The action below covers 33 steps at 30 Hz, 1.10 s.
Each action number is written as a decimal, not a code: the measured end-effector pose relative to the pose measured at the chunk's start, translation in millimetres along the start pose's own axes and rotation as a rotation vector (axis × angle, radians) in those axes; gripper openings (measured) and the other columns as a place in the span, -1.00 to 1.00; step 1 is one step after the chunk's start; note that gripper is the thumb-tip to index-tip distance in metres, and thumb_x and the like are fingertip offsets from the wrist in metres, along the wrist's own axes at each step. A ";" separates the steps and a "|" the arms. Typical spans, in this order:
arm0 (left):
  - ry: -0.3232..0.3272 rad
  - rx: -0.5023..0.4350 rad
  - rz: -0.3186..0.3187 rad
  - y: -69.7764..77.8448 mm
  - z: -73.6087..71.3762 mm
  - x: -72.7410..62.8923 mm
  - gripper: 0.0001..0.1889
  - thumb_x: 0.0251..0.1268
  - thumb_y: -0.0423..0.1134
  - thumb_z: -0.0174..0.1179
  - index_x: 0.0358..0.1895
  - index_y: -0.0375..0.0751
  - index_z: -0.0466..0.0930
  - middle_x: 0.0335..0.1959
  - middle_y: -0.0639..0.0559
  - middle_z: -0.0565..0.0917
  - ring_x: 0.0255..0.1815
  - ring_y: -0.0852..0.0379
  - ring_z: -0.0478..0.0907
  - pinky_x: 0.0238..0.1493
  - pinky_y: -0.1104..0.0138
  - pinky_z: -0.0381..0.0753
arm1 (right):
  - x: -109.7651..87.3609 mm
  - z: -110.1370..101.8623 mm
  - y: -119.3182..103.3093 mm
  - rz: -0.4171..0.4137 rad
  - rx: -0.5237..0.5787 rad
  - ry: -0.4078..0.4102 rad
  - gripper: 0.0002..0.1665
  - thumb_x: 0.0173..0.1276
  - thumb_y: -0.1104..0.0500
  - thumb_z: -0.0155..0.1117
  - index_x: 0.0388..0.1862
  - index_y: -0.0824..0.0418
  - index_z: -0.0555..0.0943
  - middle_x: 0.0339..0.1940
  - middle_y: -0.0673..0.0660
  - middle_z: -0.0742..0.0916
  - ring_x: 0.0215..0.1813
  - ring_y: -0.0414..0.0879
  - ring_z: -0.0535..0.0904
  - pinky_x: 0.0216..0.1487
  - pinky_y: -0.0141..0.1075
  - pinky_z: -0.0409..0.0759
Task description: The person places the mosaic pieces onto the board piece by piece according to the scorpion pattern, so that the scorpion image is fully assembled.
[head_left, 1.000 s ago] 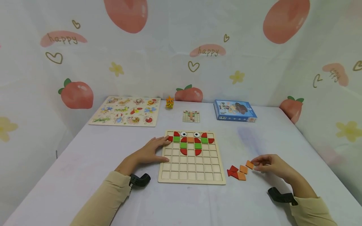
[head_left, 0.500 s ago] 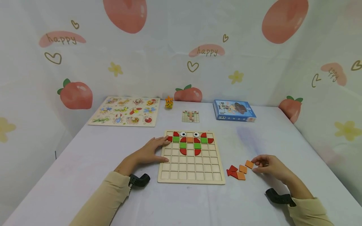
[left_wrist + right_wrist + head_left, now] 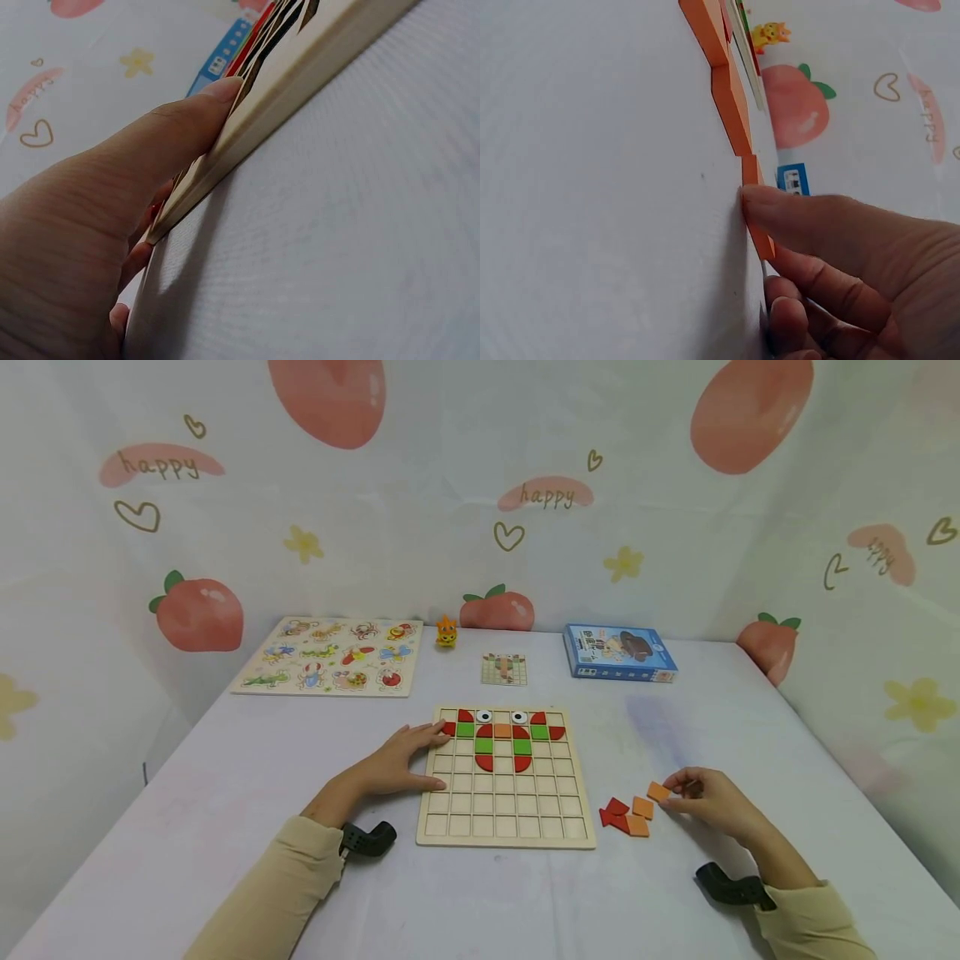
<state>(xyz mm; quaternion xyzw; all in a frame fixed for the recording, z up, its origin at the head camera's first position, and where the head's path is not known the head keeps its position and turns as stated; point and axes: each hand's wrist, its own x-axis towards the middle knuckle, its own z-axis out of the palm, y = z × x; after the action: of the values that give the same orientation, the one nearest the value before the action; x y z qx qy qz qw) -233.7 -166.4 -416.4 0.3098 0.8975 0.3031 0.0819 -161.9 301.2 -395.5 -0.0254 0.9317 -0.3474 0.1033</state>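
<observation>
My left hand rests along the left edge of a square wooden grid board; its fingers are spread. In the left wrist view the thumb lies on the board's rim. Red and green tiles, two eye tiles and one orange tile sit in the upper cells. To the right of the board, my right hand pinches an orange square tile between thumb and fingers. In the right wrist view this orange tile is low at the tabletop. Beside it lie two loose orange tiles and several red pieces.
At the back stand an animal picture board, a small orange-and-yellow toy figure and a blue box. A small pattern card lies behind the grid board. A printed curtain hangs behind the white table.
The right hand and the orange tile at its fingertips have shifted slightly away from me. My left hand stays on the board; the loose pieces keep their places.
</observation>
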 end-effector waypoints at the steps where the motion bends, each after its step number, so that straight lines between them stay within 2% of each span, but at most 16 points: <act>1: 0.000 -0.001 -0.002 0.2 -0.1 -0.1 -0.21 0.02 0.10 0.33 0.33 -0.16 0.32 0.49 -0.05 0.09 0.51 -0.06 -0.02 0.50 -0.04 -0.25 | 0.1 0.1 -0.1 0.002 0.003 0.001 -0.53 0.15 0.09 0.38 -0.12 0.41 0.53 -0.37 0.09 0.55 -0.34 -0.17 0.38 -0.49 -0.44 0.39; 14: -0.002 -0.011 0.001 -0.2 0.3 -0.9 -0.20 0.02 0.12 0.33 0.33 -0.16 0.31 0.50 -0.05 0.07 0.51 -0.06 -0.04 0.51 -0.04 -0.26 | 1.1 3.3 -2.1 -0.017 0.074 0.011 -0.53 0.15 0.18 0.38 -0.05 0.44 0.51 -0.36 0.10 0.56 -0.39 -0.23 0.40 -0.52 -0.43 0.43; 19: -0.002 -0.012 0.004 -0.8 -0.2 -0.7 -0.21 0.02 0.11 0.33 0.33 -0.16 0.32 0.50 -0.05 0.07 0.52 -0.04 -0.03 0.51 -0.03 -0.26 | 3.8 2.1 -1.8 -0.003 0.069 -0.017 -0.52 0.20 0.13 0.34 -0.02 0.43 0.51 -0.35 0.10 0.59 -0.37 -0.20 0.41 -0.50 -0.43 0.46; 24: -0.004 -0.003 0.003 -0.5 0.1 0.3 -0.21 0.02 0.12 0.33 0.33 -0.16 0.32 0.49 -0.05 0.08 0.51 -0.05 -0.03 0.51 -0.04 -0.25 | 7.1 -1.2 -2.9 0.025 0.121 -0.067 -0.51 0.29 0.07 0.24 0.01 0.44 0.49 -0.29 0.10 0.67 -0.36 -0.16 0.45 -0.45 -0.42 0.50; 33: -0.006 0.009 -0.004 -0.5 0.0 0.4 -0.21 0.02 0.11 0.33 0.33 -0.16 0.32 0.49 -0.06 0.08 0.52 -0.03 -0.03 0.51 -0.03 -0.24 | 17.0 -6.6 -15.2 -0.004 0.163 -0.113 -0.49 0.31 0.04 0.22 0.03 0.43 0.48 -0.34 0.07 0.66 -0.38 -0.17 0.47 -0.42 -0.41 0.50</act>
<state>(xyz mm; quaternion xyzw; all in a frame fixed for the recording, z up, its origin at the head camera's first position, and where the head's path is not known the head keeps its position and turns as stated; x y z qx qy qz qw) -234.3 -166.4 -416.7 0.3093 0.8992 0.2980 0.0836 -180.3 291.9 -383.7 -0.0384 0.8929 -0.4204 0.1569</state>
